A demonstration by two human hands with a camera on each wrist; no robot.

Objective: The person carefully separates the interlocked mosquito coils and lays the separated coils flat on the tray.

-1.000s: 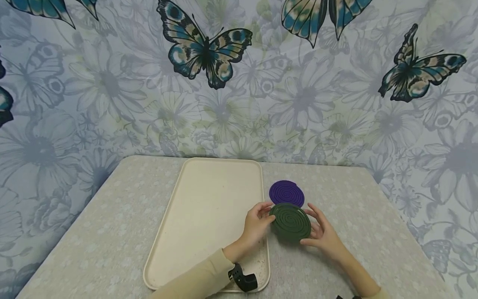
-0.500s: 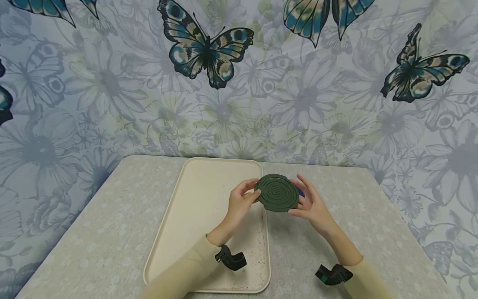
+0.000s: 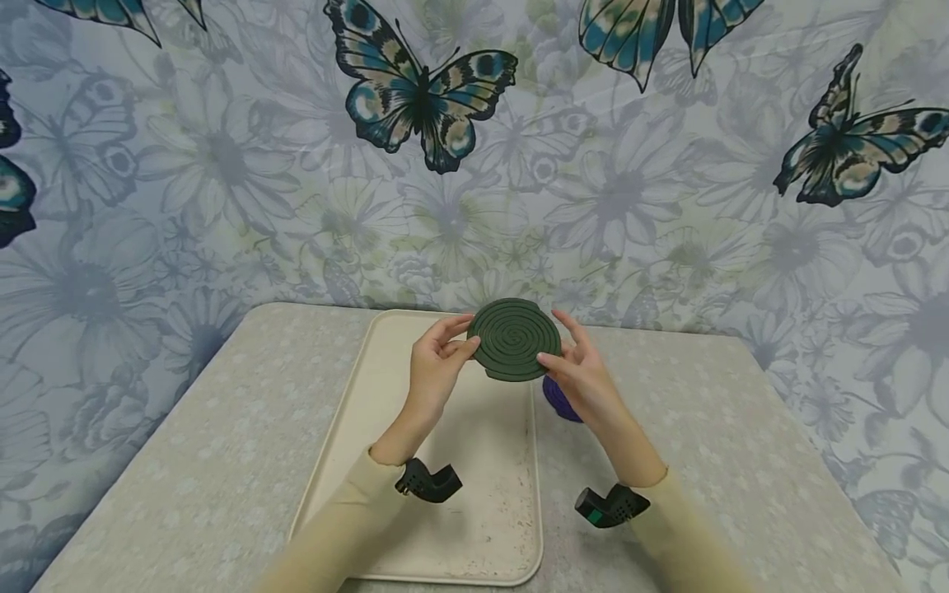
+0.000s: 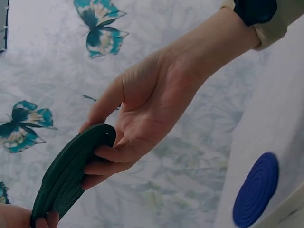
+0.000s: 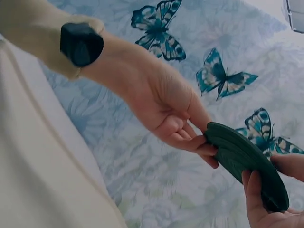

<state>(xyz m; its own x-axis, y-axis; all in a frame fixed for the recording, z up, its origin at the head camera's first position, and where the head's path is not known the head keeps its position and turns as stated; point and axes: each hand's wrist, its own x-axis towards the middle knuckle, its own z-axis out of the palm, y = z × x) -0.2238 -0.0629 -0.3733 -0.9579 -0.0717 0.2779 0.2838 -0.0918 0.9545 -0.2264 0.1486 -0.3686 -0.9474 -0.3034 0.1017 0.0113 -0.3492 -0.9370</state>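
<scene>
Both hands hold a dark green round disc [image 3: 513, 339] with a spiral groove, like a coaster, tilted up above the far right part of the cream tray [image 3: 474, 511]. My left hand [image 3: 433, 366] pinches its left edge between thumb and fingers. On the opposite edge, the thumb and fingers of my right hand [image 3: 589, 387] grip it. In the left wrist view the disc [image 4: 66, 173] appears nearly edge-on. A similar purple disc [image 3: 562, 402] lies on the table right of the tray, partly hidden by my right hand.
The tray stands on a pale patterned table [image 3: 712, 428], with specks near its right rim. A butterfly-print cloth [image 3: 445, 214] rises behind the table. Each wrist carries a black camera mount [image 3: 430, 482].
Both hands have raised the green disc and carried it left, from beside the purple disc to above the tray. It is tilted upright more, and the head view has shifted slightly.
</scene>
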